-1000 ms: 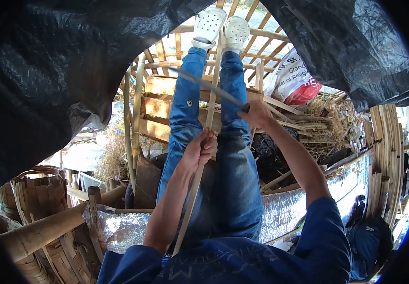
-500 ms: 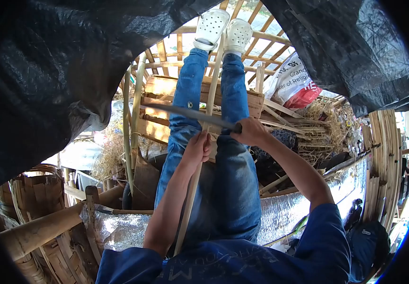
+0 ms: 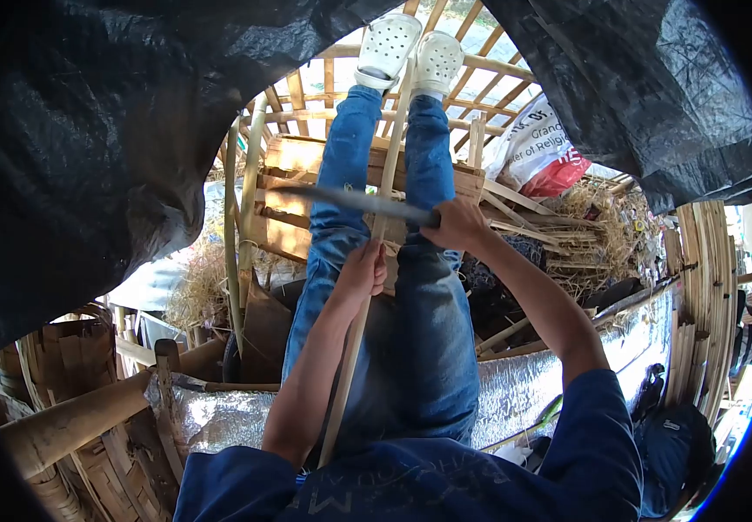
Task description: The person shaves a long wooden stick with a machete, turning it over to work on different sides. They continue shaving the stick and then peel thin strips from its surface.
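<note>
My left hand (image 3: pixel 362 271) is closed around a long pale bamboo strip (image 3: pixel 391 161). The strip runs from my lap, between my legs, up to my white clogs (image 3: pixel 391 45). Wrapped round a dark handle, my right hand (image 3: pixel 461 224) grips a machete (image 3: pixel 350 201). Its long grey blade, slightly blurred, points left and crosses over the strip a little beyond my left fist. My jeans (image 3: pixel 432 348) lie stretched out under both hands.
Black plastic sheeting (image 3: pixel 80 157) hangs at both upper sides. A wooden crate (image 3: pixel 284 196) stands beyond my knees. Split bamboo (image 3: pixel 708 287) leans at the right, and a thick bamboo pole (image 3: pixel 71 426) lies at lower left. A printed sack (image 3: pixel 537 148) sits near straw.
My right hand has shifted slightly away from my body with the machete, and the blade has turned to show more of its flat. My left hand keeps its place on the strip.
</note>
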A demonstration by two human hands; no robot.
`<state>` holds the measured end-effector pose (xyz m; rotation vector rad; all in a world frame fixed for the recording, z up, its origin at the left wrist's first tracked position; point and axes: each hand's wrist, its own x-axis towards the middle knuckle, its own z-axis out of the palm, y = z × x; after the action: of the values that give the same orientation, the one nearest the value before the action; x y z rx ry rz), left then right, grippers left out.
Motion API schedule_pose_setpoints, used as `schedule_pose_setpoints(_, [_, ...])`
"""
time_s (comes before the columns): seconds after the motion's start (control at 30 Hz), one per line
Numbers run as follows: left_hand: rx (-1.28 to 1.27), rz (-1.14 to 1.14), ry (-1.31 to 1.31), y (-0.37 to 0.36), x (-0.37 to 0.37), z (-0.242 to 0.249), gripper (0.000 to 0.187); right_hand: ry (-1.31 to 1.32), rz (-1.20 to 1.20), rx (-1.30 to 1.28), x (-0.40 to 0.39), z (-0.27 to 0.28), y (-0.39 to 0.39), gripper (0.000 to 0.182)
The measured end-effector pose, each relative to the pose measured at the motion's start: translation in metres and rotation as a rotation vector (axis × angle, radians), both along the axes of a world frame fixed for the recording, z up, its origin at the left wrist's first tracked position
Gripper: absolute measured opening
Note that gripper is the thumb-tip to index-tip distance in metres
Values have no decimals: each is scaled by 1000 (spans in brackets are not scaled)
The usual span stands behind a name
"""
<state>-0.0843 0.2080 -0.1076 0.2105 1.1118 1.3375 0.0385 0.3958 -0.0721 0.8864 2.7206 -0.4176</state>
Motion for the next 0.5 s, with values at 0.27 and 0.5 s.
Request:
schedule_pose_setpoints(0.27, [-48,12,-7,1,1,3,27,11,37,-83,5,3,-10,39])
schedule_pose_setpoints(0.5, [-15,19,22,3,-5,5,28,102,-225,-88,-15,8,2,35])
